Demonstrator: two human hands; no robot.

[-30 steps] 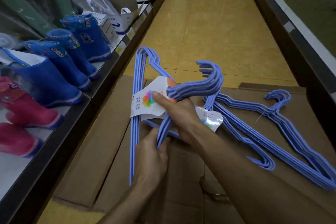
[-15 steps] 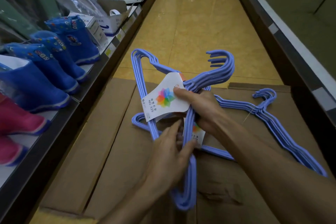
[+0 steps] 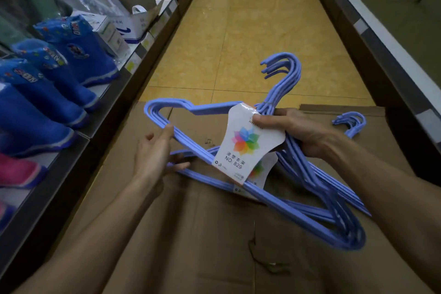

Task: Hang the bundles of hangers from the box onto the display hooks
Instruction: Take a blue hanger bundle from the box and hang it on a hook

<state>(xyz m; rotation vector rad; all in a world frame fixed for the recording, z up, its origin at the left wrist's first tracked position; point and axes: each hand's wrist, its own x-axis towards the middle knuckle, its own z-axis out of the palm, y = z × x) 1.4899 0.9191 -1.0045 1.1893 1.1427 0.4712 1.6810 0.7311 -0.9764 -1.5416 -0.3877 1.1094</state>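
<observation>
At your 12 o'clock, the flat cardboard box [image 3: 214,258] lies on the yellow floor [image 3: 250,31]. Blue hangers [image 3: 353,124] rest on it at 2 o'clock.

The right hand [image 3: 296,131] grips a bundle of blue hangers [image 3: 310,188] at the neck, thumb pressed on its white label [image 3: 245,143], hooks pointing far. The left hand [image 3: 155,153] touches the bundle's left end with straight fingers. Below lies a cardboard box [image 3: 191,246]; another bundle [image 3: 353,124] rests at far right. Blue boots [image 3: 71,55] line the left shelf [image 3: 114,102].
</observation>
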